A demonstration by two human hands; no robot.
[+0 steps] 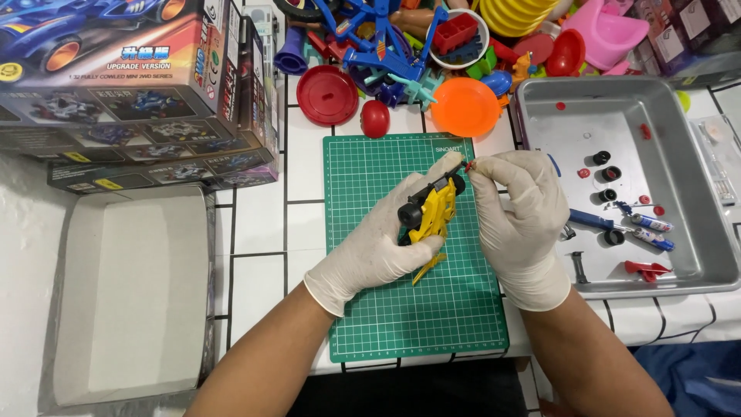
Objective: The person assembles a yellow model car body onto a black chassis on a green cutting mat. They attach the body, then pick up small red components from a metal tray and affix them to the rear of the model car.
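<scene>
Both hands wear white gloves and meet over a green cutting mat (pixel 401 316). My left hand (pixel 378 243) grips a small yellow toy car (pixel 434 212) with black wheels, tilted up off the mat. My right hand (pixel 521 220) pinches a tiny red part (pixel 469 165) between thumb and forefinger, right at the car's front end near a black wheel. The car's underside is partly hidden by my left fingers.
A metal tray (pixel 695 154) at right holds small black wheels, red bits, a blue-handled tool (pixel 590 220) and pens. A heap of coloured plastic toys, a red lid (pixel 327 94) and an orange dish (pixel 465 106) lie behind the mat. Stacked kit boxes (pixel 131 85) and an open box lid (pixel 131 301) sit left.
</scene>
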